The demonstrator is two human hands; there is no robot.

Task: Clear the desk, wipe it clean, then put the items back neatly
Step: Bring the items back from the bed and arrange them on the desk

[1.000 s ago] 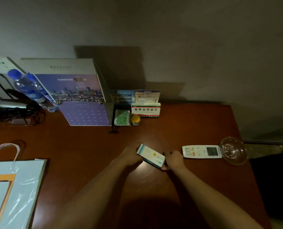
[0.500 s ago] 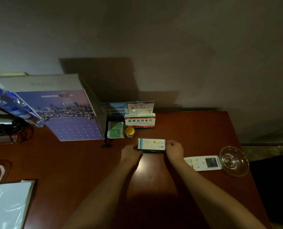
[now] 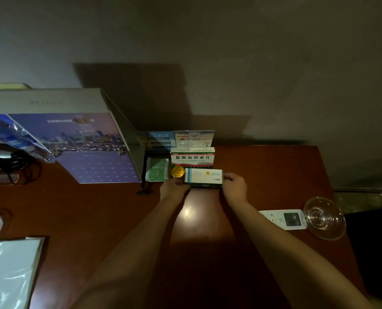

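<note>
Setting the small white and teal cardboard box point(image 3: 203, 177) down straight is the step in hand, I judge, as part of putting the items back neatly on the dark red-brown wooden tabletop point(image 3: 275, 170). The left hand point(image 3: 173, 186) holds the left end of this box and the right hand point(image 3: 234, 186) holds its right end; the fingers of both are curled round the ends, so the grip is closed on the box from two sides, and the box lies between the hands with its long side level. To do it well, the box should be kept parallel to the white and green medicine box with red band point(image 3: 192, 157), which stands just behind the grip, and lowered without pushing it. The round golden lid of a small jar point(image 3: 178, 171) is just beyond the left hand, touching or almost touching the left corner of the held box, so it could be knocked. A white remote control point(image 3: 283, 219) and a clear glass dish point(image 3: 324, 217) lie well apart, right of and nearer than the right hand. Whether the box already rests on the tabletop I cannot tell.
</note>
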